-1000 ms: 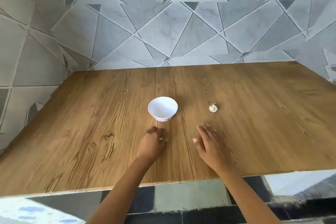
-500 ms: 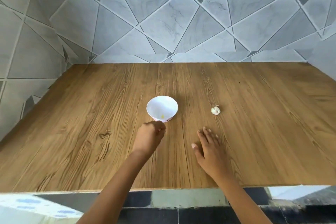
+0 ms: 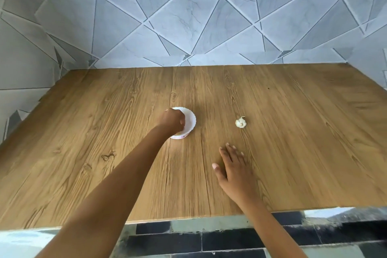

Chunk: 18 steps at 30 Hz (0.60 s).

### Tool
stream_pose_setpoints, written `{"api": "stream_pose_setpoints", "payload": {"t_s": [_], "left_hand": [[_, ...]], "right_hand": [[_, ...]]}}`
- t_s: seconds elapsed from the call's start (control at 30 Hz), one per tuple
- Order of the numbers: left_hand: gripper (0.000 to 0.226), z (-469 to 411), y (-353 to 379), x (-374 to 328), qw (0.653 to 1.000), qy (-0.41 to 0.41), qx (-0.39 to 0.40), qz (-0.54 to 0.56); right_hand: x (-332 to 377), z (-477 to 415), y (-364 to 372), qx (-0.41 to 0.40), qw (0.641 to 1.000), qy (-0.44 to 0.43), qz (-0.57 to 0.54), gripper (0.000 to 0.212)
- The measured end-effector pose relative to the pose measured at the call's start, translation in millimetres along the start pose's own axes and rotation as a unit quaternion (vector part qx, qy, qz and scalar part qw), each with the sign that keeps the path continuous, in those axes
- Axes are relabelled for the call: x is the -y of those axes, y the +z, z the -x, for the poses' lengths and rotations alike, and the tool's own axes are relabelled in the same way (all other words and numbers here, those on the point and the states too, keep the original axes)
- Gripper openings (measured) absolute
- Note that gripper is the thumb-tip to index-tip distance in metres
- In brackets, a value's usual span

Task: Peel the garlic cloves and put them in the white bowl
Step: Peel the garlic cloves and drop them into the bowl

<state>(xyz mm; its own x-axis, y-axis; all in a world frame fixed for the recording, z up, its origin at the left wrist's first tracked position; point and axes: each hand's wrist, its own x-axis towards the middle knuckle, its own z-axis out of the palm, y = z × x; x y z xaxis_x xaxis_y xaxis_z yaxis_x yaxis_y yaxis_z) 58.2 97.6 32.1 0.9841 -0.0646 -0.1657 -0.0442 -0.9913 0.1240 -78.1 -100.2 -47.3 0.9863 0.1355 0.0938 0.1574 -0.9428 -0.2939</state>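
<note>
Left hand (image 3: 174, 121) has moved forward off the table (image 3: 104, 132) to over the bowl (image 3: 191, 119), mid-table. Its fingers are curled down; I cannot tell if they hold a clove. I judge a drop is under way. Right hand (image 3: 234, 168) lies flat and relaxed near the front edge. Garlic (image 3: 240, 122) sits apart, right of the bowl — whitish, papery, stub up.
</note>
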Motion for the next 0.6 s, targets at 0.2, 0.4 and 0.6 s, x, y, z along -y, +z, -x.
{"api": "stream_pose_setpoints", "payload": {"t_s": [0.2,0.4,0.6], "left_hand": [[0.016,8.1,-7.0,-2.8,0.987,0.027,-0.098,0.122],[0.014,10.5,-2.1,-81.6,0.958,0.171,-0.109,0.204],[0.034,-16.2,26.9,-133.9,0.962,0.184,-0.052,0.197]], "right_hand": [[-14.1,1.1,-11.5,0.012,1.0,0.017,0.006,0.109],[-65.9,-13.0,-34.2,-0.005,0.996,0.08,0.029,0.087],[-100.8,-24.6,-41.9,-0.001,0.993,0.103,0.054,0.088]]}}
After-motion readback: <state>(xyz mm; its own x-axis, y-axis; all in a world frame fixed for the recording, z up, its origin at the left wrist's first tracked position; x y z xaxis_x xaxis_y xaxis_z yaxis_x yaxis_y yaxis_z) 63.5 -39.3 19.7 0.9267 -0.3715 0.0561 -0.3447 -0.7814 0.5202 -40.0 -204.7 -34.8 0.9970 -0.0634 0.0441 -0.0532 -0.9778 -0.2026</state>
